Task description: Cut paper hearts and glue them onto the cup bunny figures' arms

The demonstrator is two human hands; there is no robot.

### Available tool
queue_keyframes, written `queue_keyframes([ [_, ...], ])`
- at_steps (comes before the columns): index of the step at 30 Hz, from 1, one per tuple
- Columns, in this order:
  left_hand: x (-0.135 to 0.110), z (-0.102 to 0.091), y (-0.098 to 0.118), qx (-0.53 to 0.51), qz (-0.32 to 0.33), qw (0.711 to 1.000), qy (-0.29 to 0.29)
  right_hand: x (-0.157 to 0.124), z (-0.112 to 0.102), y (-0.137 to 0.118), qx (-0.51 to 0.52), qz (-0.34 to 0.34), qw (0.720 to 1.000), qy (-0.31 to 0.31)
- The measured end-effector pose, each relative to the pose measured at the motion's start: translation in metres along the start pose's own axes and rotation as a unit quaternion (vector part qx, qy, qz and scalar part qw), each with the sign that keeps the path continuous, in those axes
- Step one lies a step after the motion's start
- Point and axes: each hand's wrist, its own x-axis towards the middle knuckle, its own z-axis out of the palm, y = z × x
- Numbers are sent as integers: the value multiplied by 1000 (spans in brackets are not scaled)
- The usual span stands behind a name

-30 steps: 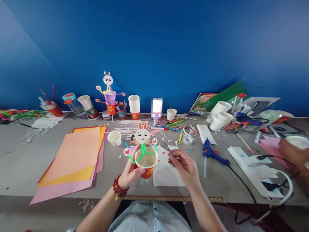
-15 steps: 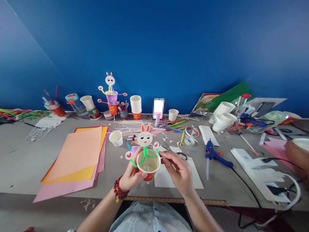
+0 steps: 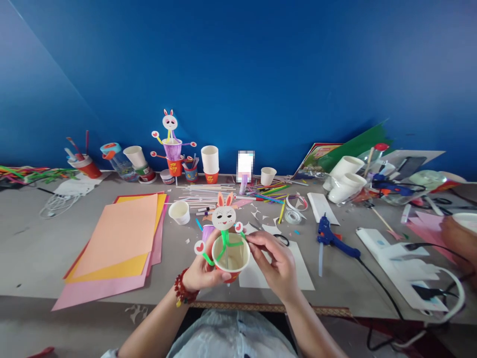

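My left hand point(image 3: 203, 273) is wrapped round a red paper cup point(image 3: 233, 275), its open mouth tilted toward me. A white paper rabbit head point(image 3: 224, 218) with pink ears stands above the cup, joined to a green pipe cleaner point(image 3: 225, 240) whose two arms bend over the rim. Round paper paws with red hearts tip the arms: a left paw point(image 3: 199, 247) and a right paw point(image 3: 239, 227). At the rim's right side, my right hand point(image 3: 278, 263) pinches the right green arm; its fingertips partly hide the spot. Behind my left hand a purple cup point(image 3: 207, 230) shows in part.
Coloured paper sheets point(image 3: 119, 233) lie at left, a white sheet point(image 3: 298, 271) under my right hand. A blue glue gun point(image 3: 331, 238) and a power strip point(image 3: 395, 268) are at right. A similar rabbit figure point(image 3: 172, 149) stands by the wall. Another person's hand point(image 3: 460, 238) shows far right.
The cup has tipped slightly more toward me, showing more of its inside. The rabbit head and right paw have dipped slightly, the paw shifting left. Both hands keep their hold.
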Motion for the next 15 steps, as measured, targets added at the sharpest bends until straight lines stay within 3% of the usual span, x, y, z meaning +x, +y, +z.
queue_keyframes([
  [15,6,3,4,-51,5,999,-10,2,9,6,65,79,995,5],
])
